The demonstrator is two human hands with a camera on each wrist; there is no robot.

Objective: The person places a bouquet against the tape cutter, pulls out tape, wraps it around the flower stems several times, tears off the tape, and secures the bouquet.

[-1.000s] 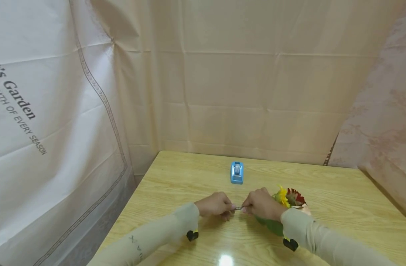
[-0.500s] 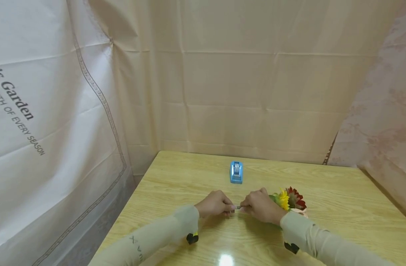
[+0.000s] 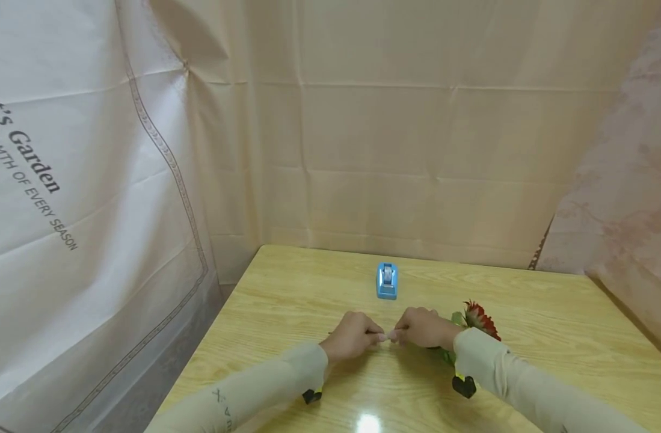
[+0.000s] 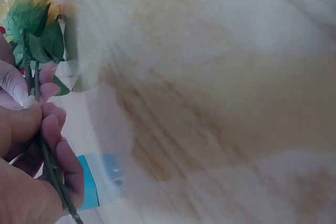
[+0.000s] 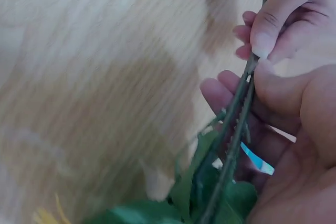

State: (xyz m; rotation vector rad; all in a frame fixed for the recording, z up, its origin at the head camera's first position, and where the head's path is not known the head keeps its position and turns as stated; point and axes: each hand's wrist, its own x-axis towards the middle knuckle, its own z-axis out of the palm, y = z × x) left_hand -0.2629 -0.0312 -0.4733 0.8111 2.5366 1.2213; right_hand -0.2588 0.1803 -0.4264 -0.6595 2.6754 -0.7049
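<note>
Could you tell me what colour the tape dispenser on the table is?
Light blue; the dispenser shows best in the head view.

Wrist views motion-blurred; right hand [image 3: 423,329] and sleeve hide most of flower bunch [image 3: 477,317]; tape dispenser [image 4: 100,180] smeared, partly hidden at 7 o'clock.

table [image 3: 552,337]: we see glossy pale wood grain | tape dispenser [image 3: 386,281]: smooth blue plastic | curtains [image 3: 373,132]: matt creased cloth | flower stems [image 5: 234,124]: we read ridged green plastic | sleeves [image 3: 265,391]: matt knit
</note>
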